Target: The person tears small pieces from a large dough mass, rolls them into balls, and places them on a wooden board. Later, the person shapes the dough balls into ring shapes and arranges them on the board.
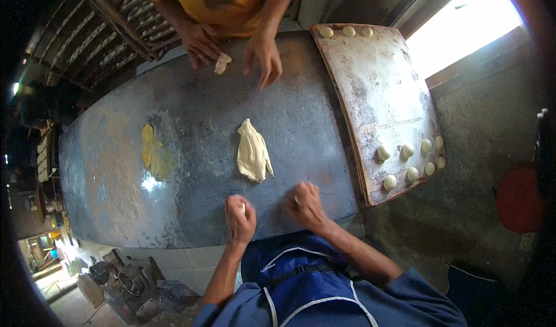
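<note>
A pale, stretched piece of dough lies on the dark metal worktable, just beyond my hands. My left hand is closed just above the near part of the table, with a small pale bit, apparently dough, showing among its fingers. To the right, my right hand is also curled closed, slightly blurred; a small pale bit peeks out at its fingers, too small to name for sure.
Across the table a co-worker's hands are near a dough scrap. A floured board with several dough balls lies at the right. A yellowish smear marks the left half. Machinery stands below left.
</note>
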